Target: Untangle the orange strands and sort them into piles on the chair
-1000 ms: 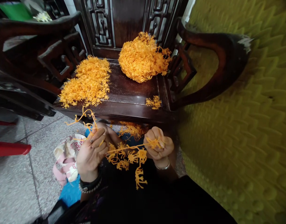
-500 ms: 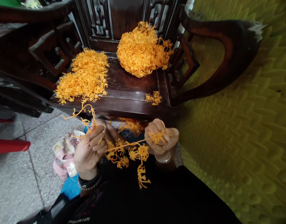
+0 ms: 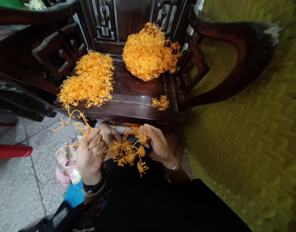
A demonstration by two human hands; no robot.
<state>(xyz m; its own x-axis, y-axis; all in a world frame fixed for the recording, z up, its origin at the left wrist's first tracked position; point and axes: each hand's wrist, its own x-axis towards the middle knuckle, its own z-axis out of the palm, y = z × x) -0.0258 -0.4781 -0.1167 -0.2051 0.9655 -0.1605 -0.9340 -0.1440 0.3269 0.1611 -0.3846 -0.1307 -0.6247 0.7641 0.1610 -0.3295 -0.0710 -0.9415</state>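
Observation:
My left hand (image 3: pixel 92 154) is closed in a fist around thin orange plastic stems (image 3: pixel 77 122); bare branching ends stick out beyond the thumb side. From its other side hangs a cluster of small orange spider-shaped pieces (image 3: pixel 130 156) on stems, above my lap. My right hand (image 3: pixel 157 141) has its fingertips curled around one spider-shaped piece (image 3: pixel 144 138) at the cluster's upper right end. On the dark wooden chair seat (image 3: pixel 128 91) lie a flat heap of such pieces (image 3: pixel 90 80) at left, a taller tangled pile (image 3: pixel 148 53) at the back, and a few loose pieces (image 3: pixel 161 103) at front right.
The chair's curved armrest (image 3: pixel 247 61) juts out at right beside a yellow-green textured surface (image 3: pixel 235 145). More orange pieces (image 3: pixel 132 129) lie below the seat edge, between my legs. A pink and white bag (image 3: pixel 65 167) and a red plastic leg (image 3: pixel 12 151) are at left.
My right hand has moved left, closer to my left hand, and turned from a fist to a fingertip grip. The stretched stem has gone slack; the cluster is bunched together. My left hand keeps its stems.

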